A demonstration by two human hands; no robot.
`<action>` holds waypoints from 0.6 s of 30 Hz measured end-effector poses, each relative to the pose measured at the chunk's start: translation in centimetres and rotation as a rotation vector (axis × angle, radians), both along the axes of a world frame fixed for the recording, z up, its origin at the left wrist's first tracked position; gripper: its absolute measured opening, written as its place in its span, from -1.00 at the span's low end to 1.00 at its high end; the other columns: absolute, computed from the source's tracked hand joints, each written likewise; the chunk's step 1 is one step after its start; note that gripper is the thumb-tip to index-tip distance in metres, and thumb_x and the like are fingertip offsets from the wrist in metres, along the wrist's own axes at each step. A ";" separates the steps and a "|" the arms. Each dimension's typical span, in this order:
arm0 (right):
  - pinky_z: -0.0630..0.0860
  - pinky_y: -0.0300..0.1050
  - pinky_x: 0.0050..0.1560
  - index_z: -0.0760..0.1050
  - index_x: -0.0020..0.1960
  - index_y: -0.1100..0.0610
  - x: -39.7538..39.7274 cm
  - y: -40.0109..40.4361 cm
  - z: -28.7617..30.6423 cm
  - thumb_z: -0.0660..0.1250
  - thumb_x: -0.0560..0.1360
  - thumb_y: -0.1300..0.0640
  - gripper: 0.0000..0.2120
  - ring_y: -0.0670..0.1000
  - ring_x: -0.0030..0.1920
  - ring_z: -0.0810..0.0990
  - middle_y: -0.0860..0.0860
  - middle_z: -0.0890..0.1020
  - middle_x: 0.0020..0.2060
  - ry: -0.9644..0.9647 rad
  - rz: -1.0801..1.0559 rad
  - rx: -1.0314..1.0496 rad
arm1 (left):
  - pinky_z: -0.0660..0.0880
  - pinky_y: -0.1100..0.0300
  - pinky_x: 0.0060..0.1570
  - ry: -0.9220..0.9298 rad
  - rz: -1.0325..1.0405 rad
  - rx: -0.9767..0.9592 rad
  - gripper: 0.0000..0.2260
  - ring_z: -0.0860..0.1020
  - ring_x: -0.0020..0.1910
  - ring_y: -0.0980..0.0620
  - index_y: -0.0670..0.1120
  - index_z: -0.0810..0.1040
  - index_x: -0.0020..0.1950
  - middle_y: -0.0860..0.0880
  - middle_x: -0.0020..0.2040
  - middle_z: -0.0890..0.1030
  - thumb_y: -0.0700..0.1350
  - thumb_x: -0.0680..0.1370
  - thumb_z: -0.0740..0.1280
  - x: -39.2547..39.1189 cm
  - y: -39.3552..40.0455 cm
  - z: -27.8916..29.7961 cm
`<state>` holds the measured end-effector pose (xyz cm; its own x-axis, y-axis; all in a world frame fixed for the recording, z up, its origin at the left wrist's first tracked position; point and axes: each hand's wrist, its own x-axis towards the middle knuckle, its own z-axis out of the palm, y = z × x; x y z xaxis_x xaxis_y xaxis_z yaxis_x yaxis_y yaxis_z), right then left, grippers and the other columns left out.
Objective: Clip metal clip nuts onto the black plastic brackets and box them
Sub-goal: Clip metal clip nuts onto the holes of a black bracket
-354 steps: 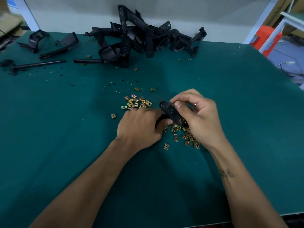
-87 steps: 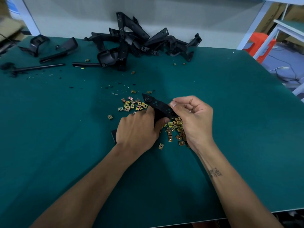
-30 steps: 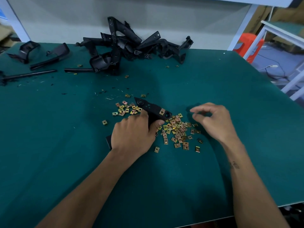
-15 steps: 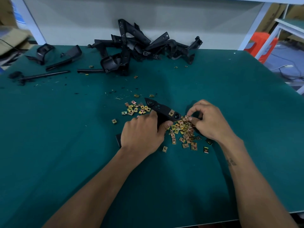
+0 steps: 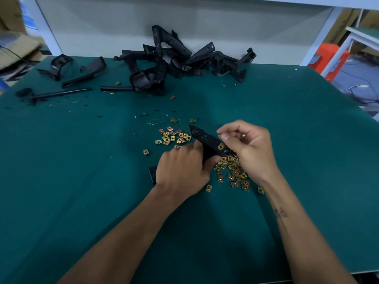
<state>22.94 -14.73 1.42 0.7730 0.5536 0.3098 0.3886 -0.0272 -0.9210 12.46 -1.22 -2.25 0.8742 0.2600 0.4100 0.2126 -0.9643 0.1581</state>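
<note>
My left hand (image 5: 182,169) grips a long black plastic bracket (image 5: 207,138) at mid-table and holds it tilted, its far end pointing up-left. One brass clip nut (image 5: 220,146) sits clipped on the bracket. My right hand (image 5: 251,147) hovers just right of the bracket with curled fingers, and a small brass clip nut (image 5: 243,135) shows between them. Loose clip nuts lie in one heap (image 5: 233,174) under my right hand and another heap (image 5: 173,137) left of the bracket. No box is in view.
A tangle of black brackets (image 5: 176,58) is piled at the back of the green table (image 5: 82,191). More black parts (image 5: 80,70) and a thin rod (image 5: 59,94) lie at the back left. Stray clip nuts and plastic shavings dot the mat. An orange stool (image 5: 328,58) stands off the right edge.
My right hand has lifted from the clip nut heap and come up beside the bracket with a nut in its fingers. My left hand keeps its hold on the bracket.
</note>
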 end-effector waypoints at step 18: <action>0.57 -0.16 -0.14 0.66 -0.18 0.15 -1.1 3.5 -0.2 0.44 0.52 0.39 -0.81 -0.05 -0.27 0.60 -0.01 0.67 -0.33 0.325 -0.103 0.235 | 0.25 0.12 -0.38 0.018 -0.004 -0.019 -0.52 0.63 -0.28 -0.18 -0.04 0.46 0.05 -0.03 -0.20 0.64 0.35 0.64 0.05 0.1 0.3 -0.2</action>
